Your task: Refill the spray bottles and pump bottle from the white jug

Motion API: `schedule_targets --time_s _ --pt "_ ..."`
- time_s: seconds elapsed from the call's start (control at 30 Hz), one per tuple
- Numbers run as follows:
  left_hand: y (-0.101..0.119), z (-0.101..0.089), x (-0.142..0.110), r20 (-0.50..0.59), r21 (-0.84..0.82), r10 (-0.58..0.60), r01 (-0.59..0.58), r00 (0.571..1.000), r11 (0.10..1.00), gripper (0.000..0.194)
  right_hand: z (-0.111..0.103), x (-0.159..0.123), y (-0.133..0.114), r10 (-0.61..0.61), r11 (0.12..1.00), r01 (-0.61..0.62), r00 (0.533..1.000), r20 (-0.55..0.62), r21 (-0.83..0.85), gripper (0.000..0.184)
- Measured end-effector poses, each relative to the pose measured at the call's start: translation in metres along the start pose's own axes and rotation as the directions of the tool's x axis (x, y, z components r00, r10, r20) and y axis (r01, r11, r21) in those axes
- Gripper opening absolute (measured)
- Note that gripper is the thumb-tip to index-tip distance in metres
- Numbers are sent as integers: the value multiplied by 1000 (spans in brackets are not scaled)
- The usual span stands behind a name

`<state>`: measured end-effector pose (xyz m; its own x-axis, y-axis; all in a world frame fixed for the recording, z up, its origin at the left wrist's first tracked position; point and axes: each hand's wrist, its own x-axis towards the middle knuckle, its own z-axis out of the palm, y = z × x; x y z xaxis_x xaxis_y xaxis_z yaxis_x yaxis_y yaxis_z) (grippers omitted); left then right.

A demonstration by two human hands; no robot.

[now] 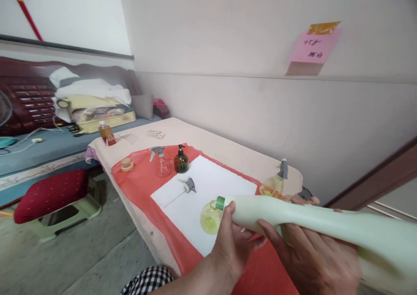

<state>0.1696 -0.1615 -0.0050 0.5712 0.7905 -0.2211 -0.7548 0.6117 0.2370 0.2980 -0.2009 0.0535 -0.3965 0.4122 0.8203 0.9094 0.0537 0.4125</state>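
Observation:
Both my hands hold a large pale green plastic bottle (312, 217), tipped onto its side. My left hand (233, 238) supports it near the green-ringed neck, thumb on top. Farther back, my right hand (319, 251) grips the body from below, its fingers partly hidden. The green neck lies right at the mouth of a see-through yellow bottle (210, 220) on a white scalloped sheet (224, 177). Whether the two mouths touch, I cannot tell. A grey trigger spray head (188, 185) with a thin tube lies on the same sheet.
Around the sheet are a clear spray bottle (163, 165), a dark pump bottle (181, 160), a beige round object (127, 164) and a yellow spray bottle (273, 184). An amber bottle (107, 133) stands at the table's far left. A red-topped stool (54, 195) is beside the table.

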Motion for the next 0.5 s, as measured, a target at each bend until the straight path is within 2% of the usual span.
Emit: schedule_targets --time_s 0.27,0.5 --pt "0 0 1 -1 -10 4 -4 1000 1000 64 2 0 0 -15 1000 15 1000 2 -3 34" --pt "-2 -2 0 26 -18 -2 3 1000 1000 65 1 -2 0 -2 1000 2 1000 17 23 26"
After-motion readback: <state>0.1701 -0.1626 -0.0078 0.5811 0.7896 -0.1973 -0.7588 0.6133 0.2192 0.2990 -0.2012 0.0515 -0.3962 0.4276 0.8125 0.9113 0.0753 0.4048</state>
